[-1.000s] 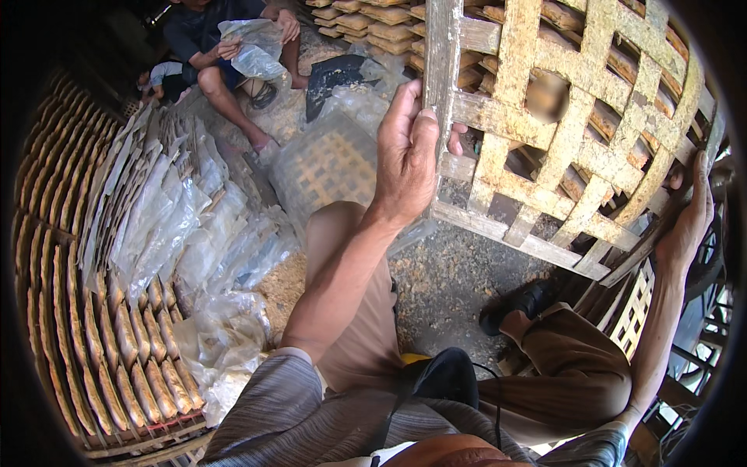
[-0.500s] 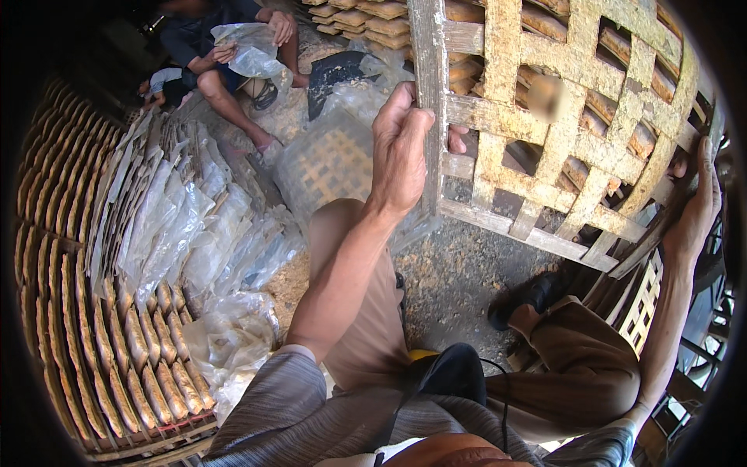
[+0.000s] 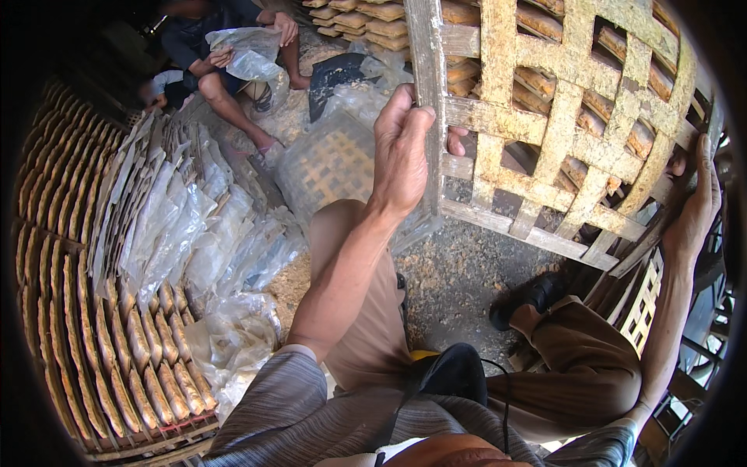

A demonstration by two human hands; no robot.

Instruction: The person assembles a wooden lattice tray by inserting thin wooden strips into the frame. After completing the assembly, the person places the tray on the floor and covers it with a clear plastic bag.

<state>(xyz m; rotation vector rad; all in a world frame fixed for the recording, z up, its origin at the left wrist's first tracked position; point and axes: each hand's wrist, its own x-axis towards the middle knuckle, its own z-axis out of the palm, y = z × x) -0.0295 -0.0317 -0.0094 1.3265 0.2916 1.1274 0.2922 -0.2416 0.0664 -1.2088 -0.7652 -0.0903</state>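
One pale lattice panel (image 3: 563, 113) tilts above the littered floor (image 3: 467, 280), toward its far right corner. The left hand (image 3: 401, 152) is curled round the panel's left rail, fingertips poking out behind; the right hand (image 3: 698, 206) clasps its right edge. Handling looks midway: the panel is up in both hands, not yet set down. Browned slabs (image 3: 539, 23) show through its gaps; whether they touch it or belong to a stack behind is hard to say.

Already arranged are the slab rows (image 3: 137, 336), on edge and reaching the near right corner of a slatted rack (image 3: 156, 440). Plastic sheets (image 3: 175, 202) lean in a heap beside them, and a clear sheet (image 3: 292, 175) covers a second lattice. Near the floor's far edge, a co-worker (image 3: 222, 19) holds more plastic (image 3: 245, 47), apparently unfinished.
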